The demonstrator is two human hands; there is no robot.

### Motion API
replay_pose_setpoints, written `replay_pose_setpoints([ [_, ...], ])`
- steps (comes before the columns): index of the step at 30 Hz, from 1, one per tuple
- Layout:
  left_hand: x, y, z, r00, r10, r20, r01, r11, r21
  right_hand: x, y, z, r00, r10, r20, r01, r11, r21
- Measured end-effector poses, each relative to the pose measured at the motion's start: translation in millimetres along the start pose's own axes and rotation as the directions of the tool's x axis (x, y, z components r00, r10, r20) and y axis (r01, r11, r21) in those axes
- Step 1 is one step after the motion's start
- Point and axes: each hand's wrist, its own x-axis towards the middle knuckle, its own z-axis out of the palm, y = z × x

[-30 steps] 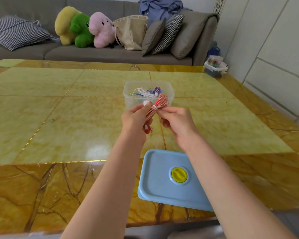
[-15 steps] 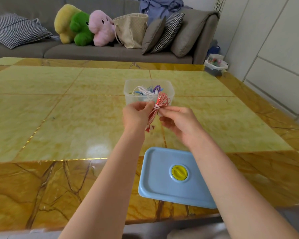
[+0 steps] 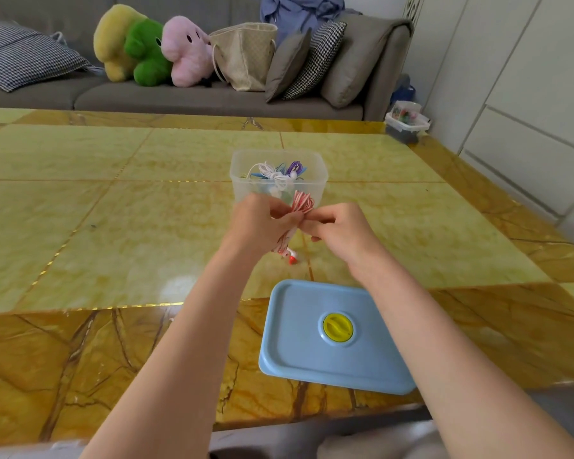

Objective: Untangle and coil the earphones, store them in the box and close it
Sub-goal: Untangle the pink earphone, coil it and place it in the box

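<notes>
Both hands pinch red earphones before box; lid nearer.

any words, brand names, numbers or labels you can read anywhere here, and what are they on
None can be read.
blue lid: plain, and its yellow knob shows only a moulded ridge, no lettering.
clear box: no label visible.
red and white earphones, held by the left hand and right hand: no marking legible.
beige tote bag on the sofa: a woven pattern, too blurred to tell any brand.
</notes>
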Motion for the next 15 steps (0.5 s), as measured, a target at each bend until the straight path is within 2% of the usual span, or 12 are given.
replay_pose_setpoints([
  [2,1.1,0.3,-0.7,0.999,0.005,0.044,-0.006,0.999,0.044,-0.4,0.6,-1.7,1.000,-0.010,0.006,0.010,1.000,-0.014],
  [4,0.7,0.7,3.9,0.999,-0.021,0.045,0.019,0.998,0.060,-1.0,1.3,-3.5,0.997,0.083,0.005,-0.083,0.984,0.159],
  [6,0.2,-0.4,11.3,0.996,-0.087,0.022,0.087,0.996,0.004,-1.5,0.3,-4.2,0.981,0.192,0.019,-0.186,0.912,0.367],
  [9,0.8,-3.4,16.2,0.985,-0.173,0.023,0.175,0.969,-0.174,0.0,0.0,-3.1,0.968,0.245,0.060,-0.240,0.820,0.520],
  [12,1.3,-3.2,12.6,0.975,-0.216,0.047,0.220,0.928,-0.302,0.7,-1.6,-1.0,0.964,0.247,0.094,-0.254,0.772,0.582],
  [15,1.0,-3.7,11.2,0.970,-0.232,0.079,0.244,0.900,-0.360,1.3,-1.5,-0.4,0.971,0.227,0.078,-0.230,0.782,0.580],
])
